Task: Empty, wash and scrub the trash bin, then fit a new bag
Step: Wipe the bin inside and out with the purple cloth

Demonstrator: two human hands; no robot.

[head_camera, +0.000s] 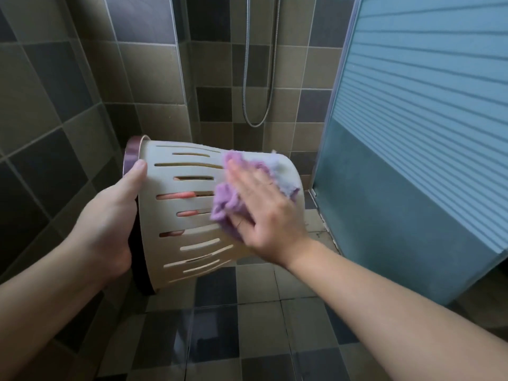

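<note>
- Right hand (264, 213) had its fingers (242, 178) straight, pressing a purple cloth (228, 207) flat against the trash bin (178, 204) wall, apparently to scrub it.
- Left hand (110, 226) gripped the bin's rim, thumb outside, holding it sideways above the tiled floor (247, 325) for reach.

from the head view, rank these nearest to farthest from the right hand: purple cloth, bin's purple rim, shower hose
1. purple cloth: pressed under the right hand, against the side of the trash bin.
2. purple rim: at the bin's left end, where the left hand grips it.
3. shower hose: hanging on the tiled back wall, above and behind the bin.
</note>
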